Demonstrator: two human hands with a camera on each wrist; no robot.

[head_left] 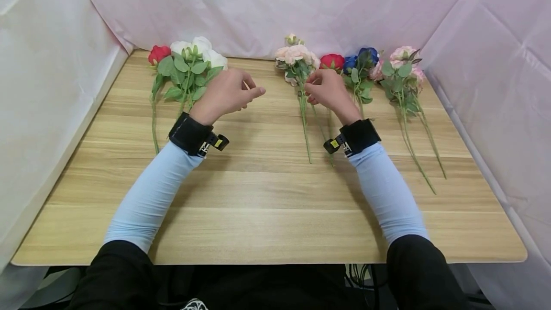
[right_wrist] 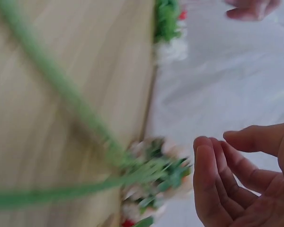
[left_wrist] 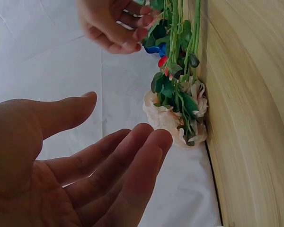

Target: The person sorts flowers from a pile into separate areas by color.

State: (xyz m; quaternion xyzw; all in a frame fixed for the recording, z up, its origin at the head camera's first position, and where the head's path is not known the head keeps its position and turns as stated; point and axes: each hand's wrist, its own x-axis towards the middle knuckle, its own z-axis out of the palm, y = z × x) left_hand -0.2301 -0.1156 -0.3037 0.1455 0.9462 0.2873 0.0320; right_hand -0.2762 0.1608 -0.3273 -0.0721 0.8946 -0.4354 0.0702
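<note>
Midway along the table's far edge, both hands hover with relaxed, empty fingers, left hand (head_left: 225, 94) over bare wood, right hand (head_left: 325, 91) just beside the cream-pink flower spray (head_left: 297, 61) lying near the backdrop

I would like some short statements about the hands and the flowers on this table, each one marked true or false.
1. The left hand grips a flower stem. False: its fingers are relaxed and hold nothing.
2. The right hand is beside the pale pink flowers. True.
3. The white flowers lie at the right end of the table. False: they lie at the far left, next to a red flower.
4. A blue flower lies among the flowers on the right. True.
5. The flowers stand in a vase. False: they lie flat on the table.
</note>
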